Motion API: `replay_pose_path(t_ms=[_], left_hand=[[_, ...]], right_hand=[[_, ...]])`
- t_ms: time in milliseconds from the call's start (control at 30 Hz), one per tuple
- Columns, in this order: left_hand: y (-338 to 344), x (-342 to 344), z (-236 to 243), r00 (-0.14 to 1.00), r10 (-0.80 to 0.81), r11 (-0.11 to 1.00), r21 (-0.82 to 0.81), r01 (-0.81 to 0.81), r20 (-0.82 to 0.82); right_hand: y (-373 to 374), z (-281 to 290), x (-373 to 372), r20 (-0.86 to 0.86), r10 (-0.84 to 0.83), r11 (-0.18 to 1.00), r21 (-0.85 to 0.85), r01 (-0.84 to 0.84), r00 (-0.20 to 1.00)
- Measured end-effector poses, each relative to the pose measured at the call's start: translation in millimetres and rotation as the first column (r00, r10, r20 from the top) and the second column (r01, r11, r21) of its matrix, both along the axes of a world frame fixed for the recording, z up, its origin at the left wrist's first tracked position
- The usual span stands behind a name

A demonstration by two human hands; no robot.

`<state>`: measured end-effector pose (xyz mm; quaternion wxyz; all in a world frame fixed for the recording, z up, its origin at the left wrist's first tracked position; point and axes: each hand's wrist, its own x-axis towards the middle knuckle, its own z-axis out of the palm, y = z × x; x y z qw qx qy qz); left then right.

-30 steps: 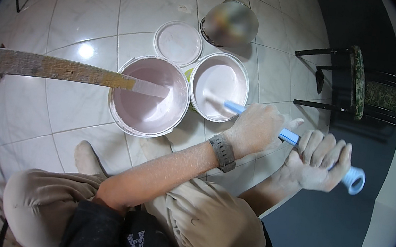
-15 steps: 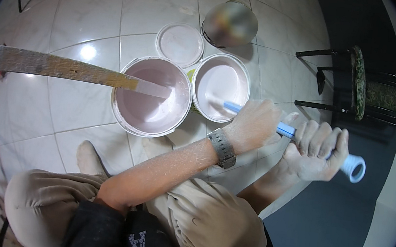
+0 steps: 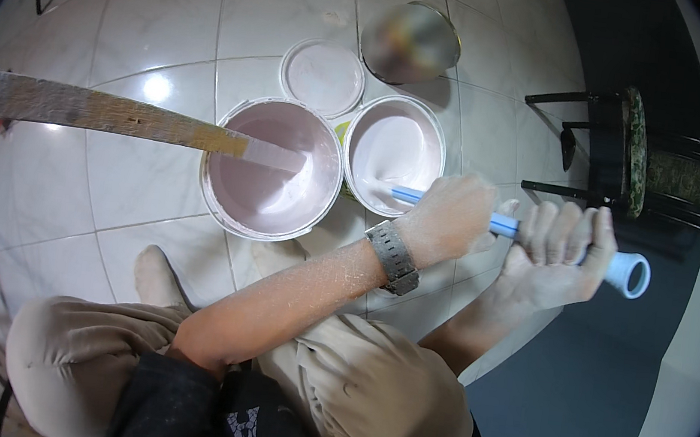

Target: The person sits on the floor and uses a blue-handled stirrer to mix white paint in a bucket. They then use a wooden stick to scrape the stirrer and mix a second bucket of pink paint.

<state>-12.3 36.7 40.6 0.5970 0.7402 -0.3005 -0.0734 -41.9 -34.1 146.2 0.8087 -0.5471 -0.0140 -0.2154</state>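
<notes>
My left hand [image 3: 451,217], dusted white and with a grey watch [image 3: 392,258] on its wrist, is closed around a light-blue plastic pipe [image 3: 502,225]. Farther along the pipe, my right hand [image 3: 557,255] wraps its powdery fingers round it, close to the flared, open end. The pipe slants down to the left into the smaller bucket [image 3: 445,126], where its tip meets a pale pinkish-white mixture [image 3: 393,141]. Beside that bucket stands a larger white bucket [image 3: 206,178] with similar pale stuff inside. A long paint-smeared wooden stick [image 3: 145,122] reaches over its rim into it.
Behind the buckets lie a round lid [image 3: 323,76] and a metal can [image 3: 408,46]. A chair with black legs and a green patterned seat [image 3: 630,155] is at the right. My knees and a socked foot [image 3: 157,276] are close to the buckets on the tiled floor [image 3: 141,195].
The pipe's lower tip has shifted slightly left and down inside the smaller bucket, and its flared end has risen a little. My right hand has moved slightly up with it.
</notes>
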Motion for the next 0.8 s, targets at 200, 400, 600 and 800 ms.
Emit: replay_pose_path(t_ms=[200, 400, 600, 800], left_hand=[[-7, 10, 31, 0.993, -0.007, 0.999, -0.031, 0.011, 0.119], [-18, -1, -33, 1.0, 0.017, 0.978, -0.206, -0.021, -0.024], [-18, -20, 6, 0.99, -0.023, 0.999, -0.025, 0.027, 0.142], [-6, -21, 78, 0.957, -0.212, 0.972, -0.059, 0.227, 0.197]], right_hand=[[-2, 13, -19, 0.231, 0.126, 0.974, -0.211, -0.077, 0.965], [24, -15, -9, -0.039, -0.182, 0.914, -0.376, 0.155, 0.982], [-17, 16, -31, 0.003, -0.02, 0.999, -0.027, 0.02, 1.0], [-12, 72, -53, 0.227, 0.011, 0.979, -0.201, 0.036, 0.974]])
